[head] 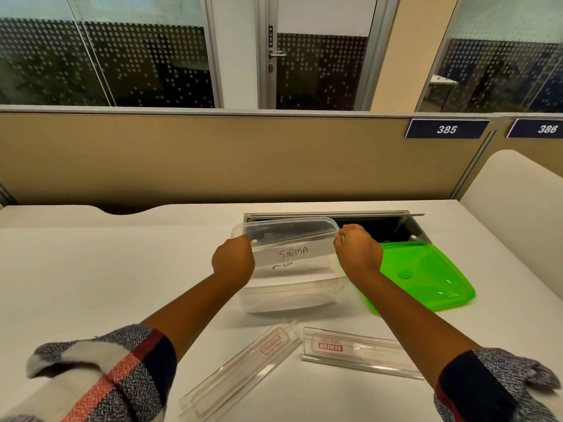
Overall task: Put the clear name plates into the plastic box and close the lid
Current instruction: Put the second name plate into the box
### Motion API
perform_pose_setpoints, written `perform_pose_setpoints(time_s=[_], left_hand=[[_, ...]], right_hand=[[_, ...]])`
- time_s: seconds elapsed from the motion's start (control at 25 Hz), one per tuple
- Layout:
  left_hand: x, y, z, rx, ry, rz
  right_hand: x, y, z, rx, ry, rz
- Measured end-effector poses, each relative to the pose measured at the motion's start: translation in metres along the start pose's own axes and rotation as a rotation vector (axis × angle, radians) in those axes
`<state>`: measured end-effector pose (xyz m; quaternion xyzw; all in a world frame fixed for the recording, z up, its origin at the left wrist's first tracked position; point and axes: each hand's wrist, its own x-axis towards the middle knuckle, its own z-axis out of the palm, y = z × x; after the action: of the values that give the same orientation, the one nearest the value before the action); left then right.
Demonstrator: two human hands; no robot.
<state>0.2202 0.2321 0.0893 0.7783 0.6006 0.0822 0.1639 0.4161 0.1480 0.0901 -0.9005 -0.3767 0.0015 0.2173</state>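
A clear plastic box (289, 295) stands open in the middle of the white desk. Over its opening I hold a clear name plate marked "SIGMA" (294, 252) by both ends: my left hand (233, 263) grips the left end and my right hand (358, 251) grips the right end. Another plate with handwriting (283, 264) lies inside the box below it. Two more clear name plates rest on the desk in front of the box, one slanted (240, 365) and one with a red label (359, 351). The green lid (426, 275) lies to the right of the box.
A recessed dark cable tray (374, 226) with a raised metal flap opens in the desk behind the box. A beige partition (213, 156) with number signs 385 and 386 closes the far side. A white panel (518, 190) stands at the right.
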Motion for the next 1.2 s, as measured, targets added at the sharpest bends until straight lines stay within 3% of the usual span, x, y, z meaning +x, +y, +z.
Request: perform_pose_setpoints(time_s=[0.36,0.6,0.84,1.04,1.2], left_hand=[[0.014,0.011,-0.006,-0.02,-0.076,-0.062],[0.008,0.003,-0.013,-0.13,0.082,0.028],[-0.045,-0.026,-0.006,-0.361,0.178,0.122],[-0.113,-0.038,0.0,-0.325,0.284,0.254],[-0.165,-0.05,0.011,-0.248,0.264,0.289]], right_hand=[[0.006,-0.01,0.01,-0.037,-0.124,0.024],[-0.001,0.006,0.002,-0.013,-0.175,-0.16],[-0.045,0.023,-0.005,0.061,-0.095,-0.289],[-0.105,0.036,-0.01,0.082,-0.05,-0.373],[-0.151,0.048,-0.014,0.095,-0.049,-0.403]])
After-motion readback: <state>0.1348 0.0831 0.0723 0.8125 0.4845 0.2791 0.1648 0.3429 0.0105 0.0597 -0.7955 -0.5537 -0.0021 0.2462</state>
